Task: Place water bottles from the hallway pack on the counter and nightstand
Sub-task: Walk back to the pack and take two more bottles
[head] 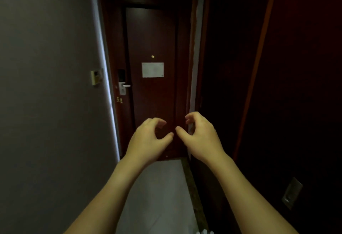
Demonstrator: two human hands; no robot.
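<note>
Both arms reach forward in a dim, narrow entry passage. My left hand (148, 137) and my right hand (200, 133) hover side by side at chest height, fingers curled and apart, holding nothing. Their thumbs nearly touch. At the very bottom edge, several white bottle caps (204, 232) peek into view below my right forearm. The bottles under them are cut off by the frame.
A dark red door (151, 94) closes the passage ahead, with a silver handle and lock (123, 85) and a white notice (152, 69). A grey wall (46, 85) with a card switch (96, 77) is on the left. Dark wooden panels (277, 85) line the right. Pale floor tiles (157, 187) run ahead.
</note>
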